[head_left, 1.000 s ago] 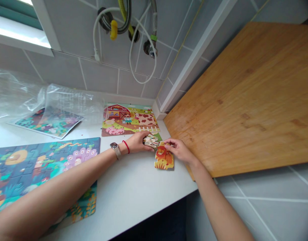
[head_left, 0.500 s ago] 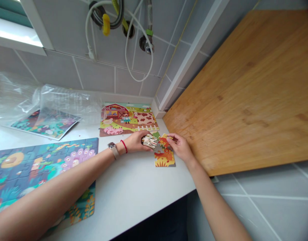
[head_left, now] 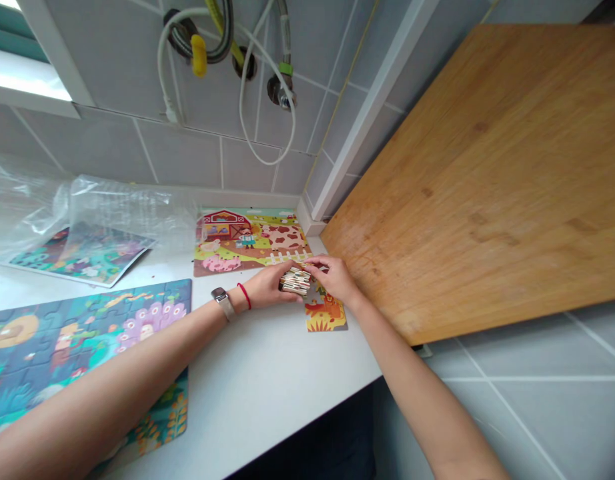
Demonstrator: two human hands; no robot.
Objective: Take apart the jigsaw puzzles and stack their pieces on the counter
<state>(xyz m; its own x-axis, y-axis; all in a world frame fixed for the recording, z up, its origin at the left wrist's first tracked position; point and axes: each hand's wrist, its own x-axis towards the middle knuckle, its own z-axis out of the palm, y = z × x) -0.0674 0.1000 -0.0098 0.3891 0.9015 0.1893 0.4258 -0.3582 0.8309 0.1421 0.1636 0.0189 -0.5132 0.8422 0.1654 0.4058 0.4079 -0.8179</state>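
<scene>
No text, label, brand, number or sign can be read. At nine o'clock in the head view, the clear bag [head_left: 132,207] bears faint, pale rows that look like print, too blurred to make out. At eight o'clock, the face of the watch [head_left: 220,295] is too small to show any legible figures.

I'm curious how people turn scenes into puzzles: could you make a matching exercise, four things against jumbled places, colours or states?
1. left hand
2. clear plastic
3. wooden board
4. farm picture

A. brown, at the right side of the white counter
B. closed around a stack of thin pieces
C. shows a red barn
D. partly over a colourful sheet

Pairs: 1-B, 2-D, 3-A, 4-C
</scene>
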